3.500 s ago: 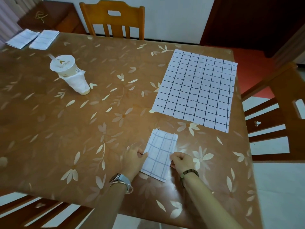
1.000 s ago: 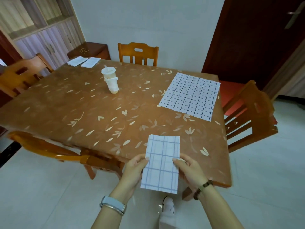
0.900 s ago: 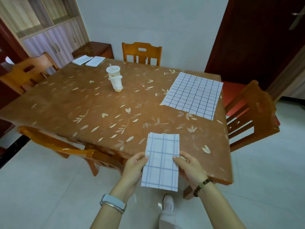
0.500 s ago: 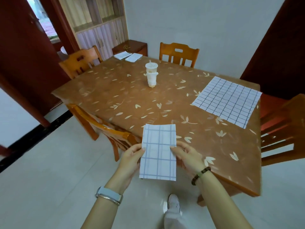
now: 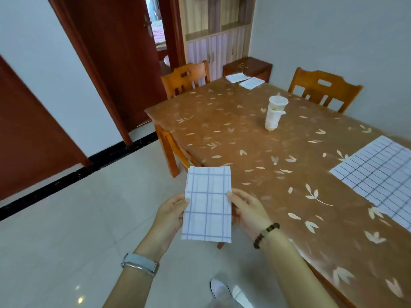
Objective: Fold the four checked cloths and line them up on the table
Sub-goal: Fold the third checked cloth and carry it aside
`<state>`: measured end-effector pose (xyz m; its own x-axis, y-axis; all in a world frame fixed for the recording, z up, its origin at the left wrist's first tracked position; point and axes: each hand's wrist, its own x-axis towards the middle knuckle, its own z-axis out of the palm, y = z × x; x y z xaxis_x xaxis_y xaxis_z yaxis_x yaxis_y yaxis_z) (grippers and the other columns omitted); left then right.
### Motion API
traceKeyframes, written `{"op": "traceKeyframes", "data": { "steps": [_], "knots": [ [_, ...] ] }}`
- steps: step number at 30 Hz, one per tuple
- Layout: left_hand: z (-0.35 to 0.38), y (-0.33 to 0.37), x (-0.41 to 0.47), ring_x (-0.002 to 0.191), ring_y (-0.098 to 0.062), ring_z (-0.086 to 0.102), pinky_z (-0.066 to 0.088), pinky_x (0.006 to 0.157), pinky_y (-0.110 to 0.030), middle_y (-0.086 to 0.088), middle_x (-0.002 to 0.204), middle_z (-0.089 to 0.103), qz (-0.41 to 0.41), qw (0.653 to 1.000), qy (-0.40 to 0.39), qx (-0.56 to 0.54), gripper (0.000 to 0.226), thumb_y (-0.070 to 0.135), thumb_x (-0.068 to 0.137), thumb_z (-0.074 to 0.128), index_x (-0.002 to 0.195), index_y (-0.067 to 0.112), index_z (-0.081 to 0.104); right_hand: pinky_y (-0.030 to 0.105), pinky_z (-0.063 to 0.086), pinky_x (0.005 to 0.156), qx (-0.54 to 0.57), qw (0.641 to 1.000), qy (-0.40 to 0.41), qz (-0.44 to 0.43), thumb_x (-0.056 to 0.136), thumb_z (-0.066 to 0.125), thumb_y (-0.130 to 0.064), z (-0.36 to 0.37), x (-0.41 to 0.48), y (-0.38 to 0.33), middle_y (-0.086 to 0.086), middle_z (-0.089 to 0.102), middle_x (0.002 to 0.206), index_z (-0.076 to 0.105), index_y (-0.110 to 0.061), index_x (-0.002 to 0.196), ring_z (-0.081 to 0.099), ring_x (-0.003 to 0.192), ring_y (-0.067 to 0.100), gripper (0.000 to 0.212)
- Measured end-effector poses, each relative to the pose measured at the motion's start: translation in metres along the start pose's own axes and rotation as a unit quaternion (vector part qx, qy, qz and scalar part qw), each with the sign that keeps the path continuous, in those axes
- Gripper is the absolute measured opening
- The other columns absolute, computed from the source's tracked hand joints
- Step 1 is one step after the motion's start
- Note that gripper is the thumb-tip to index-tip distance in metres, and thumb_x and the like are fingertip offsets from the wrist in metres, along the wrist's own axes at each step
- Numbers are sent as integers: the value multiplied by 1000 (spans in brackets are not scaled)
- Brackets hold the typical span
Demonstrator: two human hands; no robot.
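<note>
The folded cloth [image 5: 208, 205] is in the air over the floor, just off the near left side of the table [image 5: 222, 134]. It is held flat between both hands: the left hand [image 5: 171, 215] pinches its left long edge and the right hand [image 5: 248, 211] pinches its right long edge, each with the thumb on top. A pair of folded cloths [image 5: 251, 82] lies side by side at the far corner, and the open cloth [image 5: 378, 174] is spread flat on the right side, not yet folded. The step in hand seems to be carrying this cloth to join the pair. To do it well, both pinches should hold through all the layers so the fold does not slide open, and the cloth should stay level rather than hang from one hand. The far corner looks easiest to reach along the left side of the table, past the chair [image 5: 185, 77] and well away from the cup [image 5: 274, 114]. The cloth should go down just beside the nearer of the pair, turned the same way, with its long edges parallel to theirs and its ends level. A light press with flat fingers should settle the creases before the hands let go.
</note>
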<state>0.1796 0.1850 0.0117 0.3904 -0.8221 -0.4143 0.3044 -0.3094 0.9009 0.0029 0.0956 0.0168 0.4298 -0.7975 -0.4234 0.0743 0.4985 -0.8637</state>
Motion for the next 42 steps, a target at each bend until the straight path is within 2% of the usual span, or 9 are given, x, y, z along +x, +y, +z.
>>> {"op": "traceKeyframes", "data": {
  "steps": [3,6,12,16,18,24,33,38,42],
  "knots": [
    [-10,4,16,89,-23,71,57,82,-37,-13,104,75,1,999,41,-30,19,13,100,53,111,5,66,24,54,56,-19,999,-25,13,98,56,-15,13,28,-8,-2,75,82,70,-16,99,69,67,8,14],
    [-16,9,34,95,-26,70,56,87,-40,-14,107,74,5,996,72,-48,21,14,99,54,112,3,66,27,55,60,-30,998,-46,28,97,57,-16,24,55,-19,3,76,90,71,-17,96,71,78,14,14],
    [-18,26,68,102,-29,69,55,92,-43,-13,109,73,22,989,126,-72,23,15,100,52,114,3,65,27,56,60,-77,991,-97,43,98,55,-18,39,111,-46,9,74,102,68,-9,111,70,85,19,20],
    [-21,31,81,101,-28,69,55,92,-42,-13,109,73,36,983,154,-90,23,13,100,52,114,2,65,51,53,87,-95,987,-121,49,98,55,-19,49,137,-55,11,74,103,66,-9,114,69,89,25,22],
    [-24,33,88,103,-29,69,55,93,-43,-13,110,73,40,981,169,-90,23,14,100,51,114,2,65,55,50,93,-107,983,-137,55,98,54,-20,55,148,-57,13,73,107,67,-10,113,69,90,26,21],
    [-39,34,102,105,-32,68,55,91,-45,-13,111,73,48,976,195,-83,23,14,101,49,113,3,66,50,53,93,-149,971,-177,52,97,56,-27,72,178,-57,9,74,106,69,-15,110,69,101,29,21],
    [-78,50,130,91,-22,71,55,70,-29,-8,101,75,69,970,215,-87,20,13,101,50,103,9,69,48,54,93,-141,967,-202,70,98,55,-22,114,216,-57,10,74,106,67,-12,112,69,101,28,21],
    [-116,64,155,96,-26,70,55,77,-35,-11,105,74,65,971,215,-86,21,14,101,49,108,7,68,41,56,86,-135,967,-204,68,99,53,-19,156,238,-58,11,73,107,65,-8,114,69,94,24,23],
    [-153,82,176,99,-25,71,58,83,-38,-9,108,74,74,971,210,-82,23,15,102,48,111,7,68,45,53,90,-120,971,-191,73,98,54,-17,197,262,-55,13,72,106,65,-6,112,68,93,25,21]
  ]
}}
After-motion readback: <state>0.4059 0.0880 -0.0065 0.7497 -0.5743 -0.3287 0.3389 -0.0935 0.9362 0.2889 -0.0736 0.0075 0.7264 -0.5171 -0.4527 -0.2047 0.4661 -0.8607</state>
